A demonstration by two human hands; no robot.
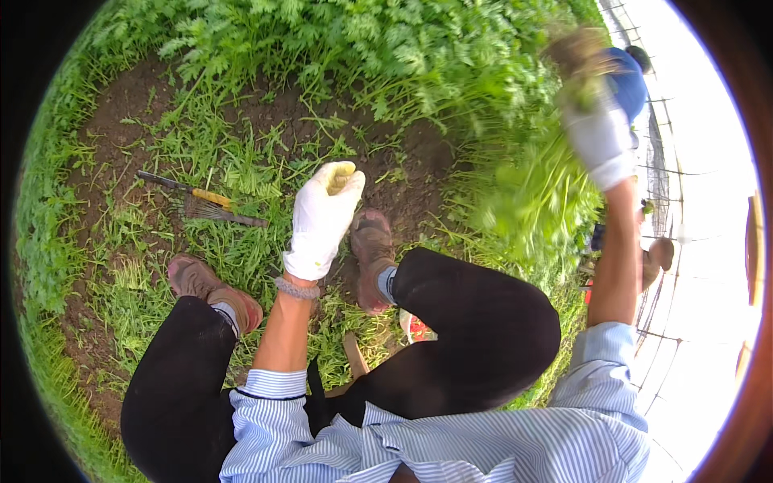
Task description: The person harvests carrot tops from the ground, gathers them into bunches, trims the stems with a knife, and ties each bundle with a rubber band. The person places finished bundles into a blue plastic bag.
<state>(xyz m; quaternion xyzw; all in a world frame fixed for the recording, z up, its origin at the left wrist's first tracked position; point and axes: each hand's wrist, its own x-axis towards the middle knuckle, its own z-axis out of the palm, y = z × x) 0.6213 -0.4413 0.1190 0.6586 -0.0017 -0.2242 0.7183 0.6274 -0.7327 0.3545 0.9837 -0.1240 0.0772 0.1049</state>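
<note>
My left hand [326, 220], in a white glove with a yellowish palm side, is raised above the cut greens between my feet. Its fingers curl in against the thumb, and nothing shows inside them. My right hand [598, 136], also gloved in white, is lifted far out to the right and blurred. It grips a bunch of leafy green plants [522, 193] upside down. The brown root end [577, 51] points up past the fingers, while the stems and leaves hang towards the standing crop.
A yellow-handled tool [211, 197] with a dark blade lies beside a wire-tined tool [223, 211] on cut greens. Dense leafy plants [362, 42] surround bare soil [416, 163]. A container [416, 326] with red inside sits by my leg. A person in blue [625, 84] is at right.
</note>
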